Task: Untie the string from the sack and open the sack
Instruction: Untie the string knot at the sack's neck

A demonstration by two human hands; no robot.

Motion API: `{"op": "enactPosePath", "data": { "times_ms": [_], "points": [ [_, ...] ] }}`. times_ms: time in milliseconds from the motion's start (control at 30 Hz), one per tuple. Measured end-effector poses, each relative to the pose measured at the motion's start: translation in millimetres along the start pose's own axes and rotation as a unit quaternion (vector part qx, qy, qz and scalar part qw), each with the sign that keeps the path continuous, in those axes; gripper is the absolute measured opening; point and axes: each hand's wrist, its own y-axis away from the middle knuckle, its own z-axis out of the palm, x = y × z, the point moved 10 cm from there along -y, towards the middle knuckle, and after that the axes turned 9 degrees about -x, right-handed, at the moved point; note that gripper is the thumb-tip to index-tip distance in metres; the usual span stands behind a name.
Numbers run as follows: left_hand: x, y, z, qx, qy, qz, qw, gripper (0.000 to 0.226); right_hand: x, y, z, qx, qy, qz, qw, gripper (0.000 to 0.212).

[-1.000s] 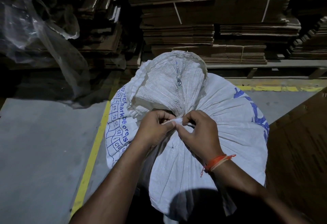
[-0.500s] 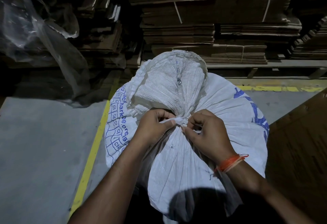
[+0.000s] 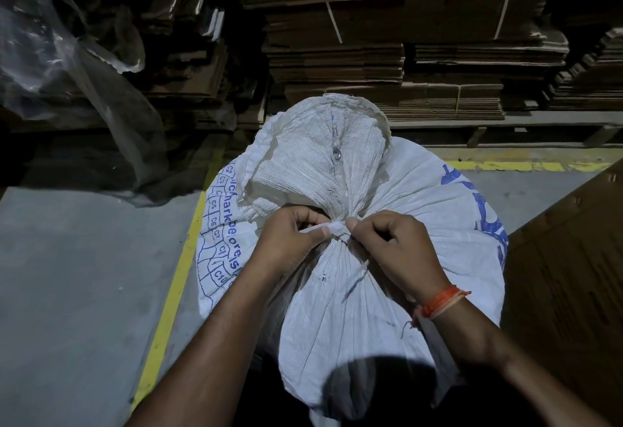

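A full white woven sack (image 3: 421,210) with blue print stands in front of me, its neck gathered and bound by a white string (image 3: 335,227). The loose top of the sack flares open above the knot. My left hand (image 3: 290,241) pinches the string's left end between thumb and curled fingers. My right hand (image 3: 394,251) pinches the string at the knot from the right, an orange thread band on its wrist. A thin loose strand hangs down below the knot.
Stacks of flattened cardboard (image 3: 337,38) fill the back. Clear plastic sheeting (image 3: 67,65) drapes at the left. A brown cardboard sheet (image 3: 566,274) stands close on the right. Yellow floor lines (image 3: 172,291) run beside the sack on grey concrete.
My right hand has shifted slightly right and lower, working at the knot. The left hand keeps its pinch on the string end. The sack stays tied.
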Motion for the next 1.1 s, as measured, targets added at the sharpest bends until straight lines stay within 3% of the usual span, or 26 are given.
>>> {"op": "enactPosePath", "data": {
  "times_ms": [133,400,567,700,767,933,1100],
  "points": [
    [0.8,1.3,-1.2,0.006,-0.010,-0.002,1.000,0.008,15.0,-4.9,2.9,-0.001,-0.003,0.047,0.999,0.014],
    [6.7,3.7,-2.2,0.017,-0.046,0.009,0.999,0.015,12.3,-8.9,-5.3,-0.056,0.060,0.030,0.996,0.004],
    [45.7,21.7,-7.2,0.101,-0.222,0.119,0.962,0.021,1.4,-9.1,-3.6,-0.034,0.133,-0.026,0.990,0.005],
    [65.1,29.7,0.2,0.072,-0.257,0.207,0.941,0.017,3.2,-9.5,-3.4,-0.033,0.127,-0.029,0.991,0.006],
    [68.9,30.1,7.5,0.043,-0.282,0.223,0.932,0.025,5.1,-10.0,-1.6,-0.036,0.121,-0.024,0.992,0.005],
    [55.8,23.1,15.6,0.015,-0.348,0.166,0.922,0.057,7.5,-10.5,1.2,-0.042,0.102,-0.020,0.994,0.006],
    [50.4,19.0,10.9,0.012,-0.310,0.112,0.944,0.057,7.2,-10.4,3.8,-0.045,0.117,-0.028,0.992,0.013]
  ]
}}
